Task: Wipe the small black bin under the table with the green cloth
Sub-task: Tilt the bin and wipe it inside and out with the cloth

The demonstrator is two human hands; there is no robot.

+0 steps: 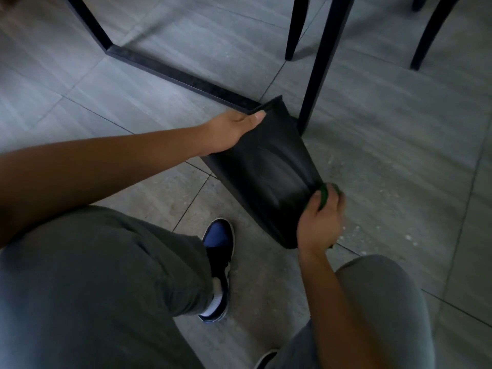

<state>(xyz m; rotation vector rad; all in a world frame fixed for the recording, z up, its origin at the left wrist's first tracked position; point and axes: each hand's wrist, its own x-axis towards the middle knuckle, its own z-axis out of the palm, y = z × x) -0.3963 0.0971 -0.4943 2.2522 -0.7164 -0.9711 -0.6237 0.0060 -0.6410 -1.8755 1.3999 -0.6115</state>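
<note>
— Grey trouser knees [101, 275] fill the bottom of the view, with a blue, black and white sneaker [217, 267] planted between them. What about the bin?

— It's a small black plastic bin with tapering sides [266, 169], matte and smooth, with faint pale streaks across its near face. It is tipped over at a slant, one end towards the knees and the other towards the black metal table frame [170, 70], which it sits just beside.

— And the hands?

— The left hand [231, 131] grips the far end of the bin, thumb on top along the edge and the fingers hidden behind it. The right hand [318, 222] is curled round a bunched green cloth [326, 194] and presses it against the bin's right edge near the closer end. Only a little of the cloth shows above the fingers.

— Where is all this?

— Low down on a grey tiled floor [399, 155]. An upright black table leg [323, 65] rises just behind the bin. Further back stand slim black chair legs [295, 27]. Pale specks dot the tiles to the right of the bin.
</note>
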